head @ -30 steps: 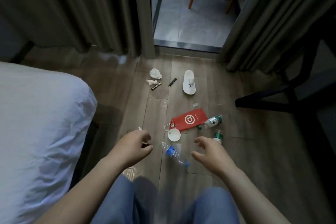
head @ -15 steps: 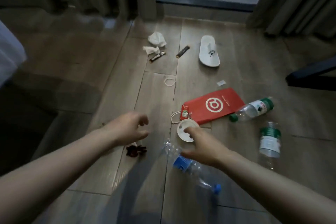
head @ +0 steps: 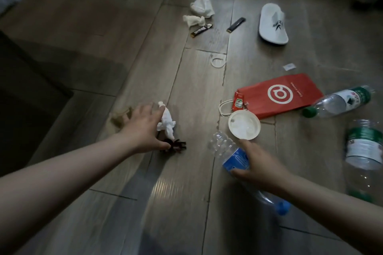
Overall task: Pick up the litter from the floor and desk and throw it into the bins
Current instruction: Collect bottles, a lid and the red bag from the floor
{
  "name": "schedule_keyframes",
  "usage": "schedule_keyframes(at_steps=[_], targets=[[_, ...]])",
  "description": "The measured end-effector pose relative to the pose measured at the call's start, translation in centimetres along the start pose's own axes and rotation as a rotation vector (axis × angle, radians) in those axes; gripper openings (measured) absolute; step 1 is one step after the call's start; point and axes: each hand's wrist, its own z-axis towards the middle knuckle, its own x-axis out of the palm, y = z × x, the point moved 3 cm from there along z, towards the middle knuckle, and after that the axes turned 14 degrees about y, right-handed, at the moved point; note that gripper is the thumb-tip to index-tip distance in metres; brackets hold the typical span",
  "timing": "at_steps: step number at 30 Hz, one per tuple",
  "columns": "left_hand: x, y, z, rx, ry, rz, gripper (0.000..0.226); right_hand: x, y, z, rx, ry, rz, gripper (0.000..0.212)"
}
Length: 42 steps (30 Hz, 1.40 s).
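Note:
Litter lies scattered on the wooden floor. My left hand [head: 145, 126] reaches down with spread fingers over a crumpled white tissue [head: 167, 124]; its thumb touches a small dark red scrap [head: 176, 147]. My right hand [head: 257, 163] grips a clear plastic bottle with a blue label [head: 233, 157] that lies on the floor, blue cap towards me. A white round lid [head: 244, 124] sits just beyond that hand. Behind it lie a red paper bag [head: 279, 95] and a ketchup sachet [head: 239, 102]. No bin is in view.
Two green-label bottles [head: 342, 101] [head: 364, 147] lie at the right. Farther off are a white slipper [head: 273, 24], two tissues [head: 203, 7] [head: 193, 19], two dark sachets [head: 202, 30] [head: 236, 24] and a plastic ring [head: 218, 62]. The dark bed base [head: 24, 89] borders the left.
I have bent closer to the floor. My left hand dropped onto the tissue and dark scrap. My right hand moved from the white lid onto the blue-label bottle and took hold.

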Motion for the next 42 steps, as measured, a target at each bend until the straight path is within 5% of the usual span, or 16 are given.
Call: schedule_keyframes(at_steps=[11, 18, 21, 27, 31, 42], targets=[[2.1, -1.9, 0.0, 0.141, 0.039, 0.056, 0.115, 1.2, -0.2, 0.3, -0.001, 0.072, 0.105, 0.066], [2.6, -2.1, 0.2, 0.155, 0.031, 0.123, 0.044, 0.9, -0.2, 0.3, 0.001, 0.122, 0.178, 0.068], [2.5, -1.9, 0.4, 0.183, 0.020, 0.114, 0.031, 1.4, -0.5, 0.4, -0.012, 0.127, 0.210, 0.077], [2.9, -1.2, 1.1, 0.230, 0.049, 0.020, 0.029, 1.3, -1.1, 0.9, -0.017, 0.162, 0.233, 0.085], [3.0, -1.8, 0.3, 0.233, 0.012, -0.021, 0.054, 1.4, -1.5, 1.4, -0.033, 0.192, 0.238, 0.088], [3.9, -2.8, 0.1, -0.092, 0.012, 0.119, 0.055, 1.4, -1.6, 1.4, -0.046, 0.180, 0.242, 0.086]])
